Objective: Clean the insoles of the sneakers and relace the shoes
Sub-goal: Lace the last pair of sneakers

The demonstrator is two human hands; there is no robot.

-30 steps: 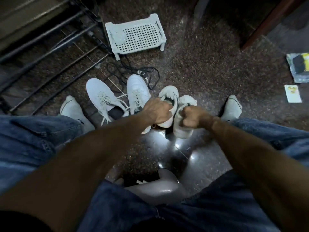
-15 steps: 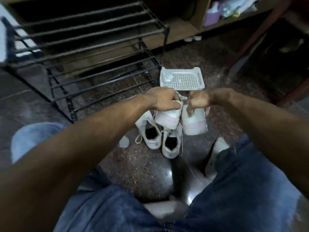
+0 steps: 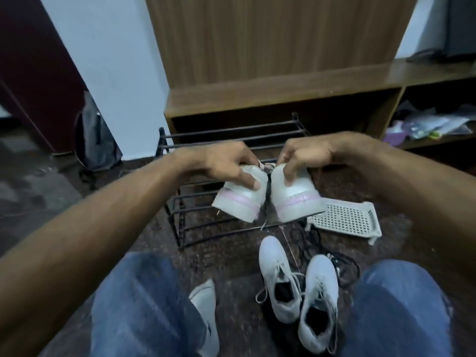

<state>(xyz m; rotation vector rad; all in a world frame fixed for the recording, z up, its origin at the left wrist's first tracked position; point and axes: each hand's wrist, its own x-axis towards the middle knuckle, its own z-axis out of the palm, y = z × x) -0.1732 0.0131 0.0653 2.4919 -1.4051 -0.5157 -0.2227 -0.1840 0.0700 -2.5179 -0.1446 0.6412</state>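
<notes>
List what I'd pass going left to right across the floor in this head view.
Grey bag → black rack → white laced sneakers → white perforated tray. The pair held up in the hands overlaps the rack, so I leave it out.

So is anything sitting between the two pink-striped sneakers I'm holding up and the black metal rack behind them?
Nothing visible. The left hand and right hand each grip a pink-striped sneaker by the heel, in the air just in front of the black rack. Its bars look bare. The white basket lies off to the right.
</notes>
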